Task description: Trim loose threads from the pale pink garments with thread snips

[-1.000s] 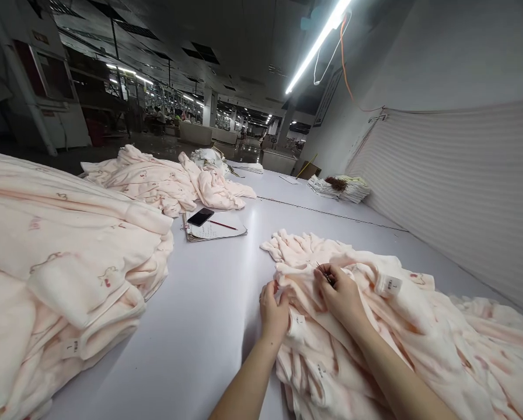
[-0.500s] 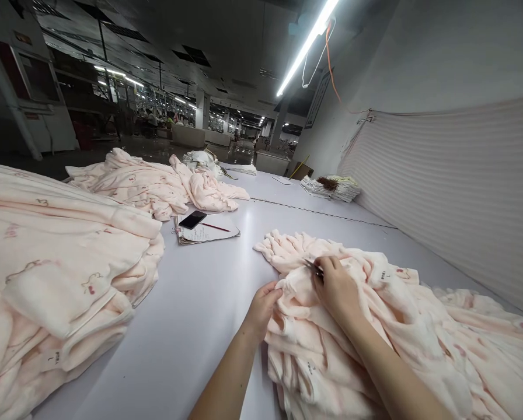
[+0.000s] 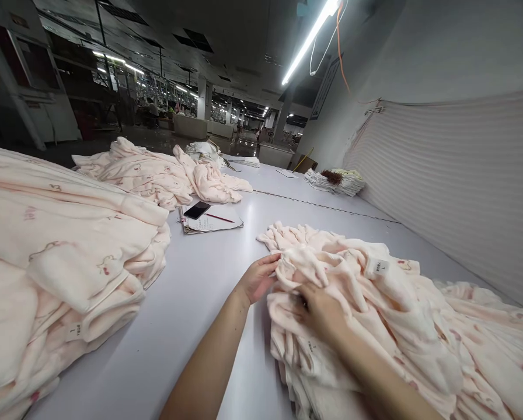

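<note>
A heap of pale pink plush garments [image 3: 401, 315] lies on the right of the table, with small white size labels. My left hand [image 3: 258, 278] is at the heap's left edge and pinches a fold of a garment between thumb and fingers. My right hand [image 3: 325, 310] reaches in among the folds, a little lower and to the right of my left hand, slightly blurred. In it are dark thread snips [image 3: 304, 302], mostly hidden by the fingers and cloth.
The table [image 3: 209, 274] is pale and smooth. More pink garments [image 3: 77, 233] are piled on the left and at the back. Between the piles lie a notepad [image 3: 218, 224], a phone [image 3: 197, 210] and a pencil [image 3: 220, 217]. Stacked cloth [image 3: 347, 182] sits near the striped curtain [image 3: 454, 175].
My right hand has moved down and left with the snips, from on top of the cloth into the folds. My left hand has risen slightly. The view has shifted a little.
</note>
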`<state>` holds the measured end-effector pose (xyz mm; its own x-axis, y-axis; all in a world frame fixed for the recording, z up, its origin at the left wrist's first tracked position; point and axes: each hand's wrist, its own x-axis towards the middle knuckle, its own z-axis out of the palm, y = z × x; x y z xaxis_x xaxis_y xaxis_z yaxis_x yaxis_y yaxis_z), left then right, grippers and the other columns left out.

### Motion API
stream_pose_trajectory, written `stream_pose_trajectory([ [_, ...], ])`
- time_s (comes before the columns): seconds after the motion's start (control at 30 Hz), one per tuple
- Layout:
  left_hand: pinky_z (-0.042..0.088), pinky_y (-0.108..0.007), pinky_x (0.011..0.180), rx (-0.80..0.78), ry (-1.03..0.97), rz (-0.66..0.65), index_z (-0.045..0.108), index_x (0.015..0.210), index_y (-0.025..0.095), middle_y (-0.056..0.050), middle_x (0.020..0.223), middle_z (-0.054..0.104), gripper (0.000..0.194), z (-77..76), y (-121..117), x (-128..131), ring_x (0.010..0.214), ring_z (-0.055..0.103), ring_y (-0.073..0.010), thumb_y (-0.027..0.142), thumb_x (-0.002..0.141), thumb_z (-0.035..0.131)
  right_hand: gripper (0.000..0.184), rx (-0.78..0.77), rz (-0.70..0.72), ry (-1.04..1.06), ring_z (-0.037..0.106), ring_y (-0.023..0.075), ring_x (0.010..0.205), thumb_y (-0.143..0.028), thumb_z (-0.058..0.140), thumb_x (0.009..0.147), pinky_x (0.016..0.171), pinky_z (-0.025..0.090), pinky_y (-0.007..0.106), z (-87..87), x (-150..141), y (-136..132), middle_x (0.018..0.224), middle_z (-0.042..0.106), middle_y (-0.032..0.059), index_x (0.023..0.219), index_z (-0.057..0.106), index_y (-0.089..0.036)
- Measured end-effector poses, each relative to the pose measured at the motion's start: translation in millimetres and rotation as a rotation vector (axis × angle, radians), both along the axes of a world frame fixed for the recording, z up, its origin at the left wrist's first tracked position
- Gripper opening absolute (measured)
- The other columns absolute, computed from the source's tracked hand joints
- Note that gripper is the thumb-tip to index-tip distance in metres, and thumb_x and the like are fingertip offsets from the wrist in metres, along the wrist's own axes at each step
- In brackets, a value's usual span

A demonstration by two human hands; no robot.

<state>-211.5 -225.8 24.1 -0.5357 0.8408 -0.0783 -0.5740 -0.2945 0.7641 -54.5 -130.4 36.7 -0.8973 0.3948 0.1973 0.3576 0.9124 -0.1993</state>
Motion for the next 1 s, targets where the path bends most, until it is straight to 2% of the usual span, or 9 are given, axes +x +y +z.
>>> stream_pose_trajectory([
  [0.17, 0.040, -0.039, 0.092, -0.291, -0.057, 0.223, 0.061, 0.088, 0.019, -0.011, 0.124, 0.050, 0.023, -44.7, -38, 19, 0.118, 0.043, -0.0259, 0.017, 0.066, 0.065, 0.016, 0.073, -0.110, 0.102, 0.058, 0.0183, 0.067, -0.018, 0.043, 0.076, 0.055, 0.035, 0.024, 19.2, -13, 44, 0.072, 0.065, 0.0036, 0.071, 0.058, -0.019],
  [0.27, 0.042, -0.043, 0.086, -0.401, -0.118, 0.166, 0.059, 0.089, 0.017, -0.015, 0.121, 0.051, 0.029, -68.6, -54, 52, 0.114, 0.046, -0.0295, 0.013, 0.061, 0.064, 0.016, 0.124, -0.129, 0.141, 0.057, 0.0196, 0.069, -0.019, 0.043, 0.075, 0.058, 0.035, 0.025, 29.2, -13, 55, 0.073, 0.065, 0.0048, 0.074, 0.059, -0.018],
  [0.33, 0.044, -0.041, 0.082, -0.393, -0.153, 0.078, 0.060, 0.095, 0.017, -0.014, 0.117, 0.056, 0.036, -74.2, -57, 71, 0.108, 0.052, -0.0286, 0.011, 0.060, 0.065, 0.019, 0.153, -0.155, 0.163, 0.058, 0.0210, 0.072, -0.019, 0.043, 0.076, 0.059, 0.035, 0.026, 29.8, -11, 58, 0.078, 0.066, 0.0068, 0.081, 0.061, -0.018],
  [0.43, 0.045, -0.036, 0.079, -0.335, -0.175, -0.026, 0.061, 0.102, 0.018, -0.010, 0.112, 0.062, 0.042, -70.1, -52, 84, 0.100, 0.057, -0.0254, 0.012, 0.060, 0.067, 0.021, 0.183, -0.175, 0.173, 0.058, 0.0235, 0.079, -0.028, 0.047, 0.079, 0.059, 0.034, 0.027, 24.4, -9, 58, 0.088, 0.066, 0.0097, 0.091, 0.061, -0.017],
  [0.57, 0.042, -0.032, 0.077, -0.287, -0.157, -0.046, 0.064, 0.096, 0.015, -0.009, 0.100, 0.067, 0.040, -60.4, -40, 84, 0.092, 0.059, -0.0228, 0.008, 0.057, 0.067, 0.027, 0.173, -0.165, 0.150, 0.059, 0.0232, 0.077, -0.040, 0.050, 0.082, 0.056, 0.032, 0.026, 19.4, -8, 54, 0.088, 0.066, 0.0096, 0.092, 0.058, -0.017],
  [0.73, 0.041, -0.030, 0.074, -0.156, -0.204, -0.031, 0.064, 0.090, 0.014, -0.009, 0.091, 0.068, 0.030, -57.7, -32, 92, 0.087, 0.060, -0.0220, 0.016, 0.061, 0.067, 0.016, 0.061, -0.086, 0.112, 0.058, 0.0173, 0.065, -0.035, 0.050, 0.083, 0.055, 0.038, 0.025, 32.9, 10, 36, 0.074, 0.064, 0.0010, 0.086, 0.053, -0.020],
  [0.87, 0.042, -0.029, 0.072, -0.025, -0.248, -0.031, 0.065, 0.089, 0.013, -0.010, 0.089, 0.068, 0.029, -54.9, -26, 99, 0.085, 0.061, -0.0220, 0.026, 0.064, 0.069, 0.023, -0.203, 0.111, 0.074, 0.059, 0.0188, 0.082, -0.035, 0.054, 0.081, 0.067, 0.047, 0.028, 41.0, 45, 2, 0.094, 0.062, 0.0041, 0.099, 0.053, -0.022],
  [0.93, 0.043, -0.029, 0.074, 0.023, -0.253, -0.046, 0.065, 0.091, 0.013, -0.010, 0.090, 0.068, 0.031, -52.0, -23, 98, 0.084, 0.061, -0.0215, 0.027, 0.064, 0.072, 0.031, -0.178, 0.134, -0.018, 0.059, 0.0206, 0.084, -0.031, 0.058, 0.077, 0.067, 0.047, 0.030, 39.8, 60, -9, 0.106, 0.059, 0.0060, 0.107, 0.053, -0.026],
  [1.0, 0.043, -0.029, 0.075, 0.054, -0.254, -0.071, 0.066, 0.092, 0.014, -0.010, 0.092, 0.068, 0.032, -49.3, -22, 97, 0.085, 0.061, -0.0214, 0.028, 0.065, 0.073, 0.023, -0.104, 0.068, -0.038, 0.059, 0.0209, 0.081, -0.028, 0.053, 0.080, 0.065, 0.046, 0.031, 38.2, 68, -9, 0.106, 0.059, 0.0063, 0.103, 0.057, -0.026],
])
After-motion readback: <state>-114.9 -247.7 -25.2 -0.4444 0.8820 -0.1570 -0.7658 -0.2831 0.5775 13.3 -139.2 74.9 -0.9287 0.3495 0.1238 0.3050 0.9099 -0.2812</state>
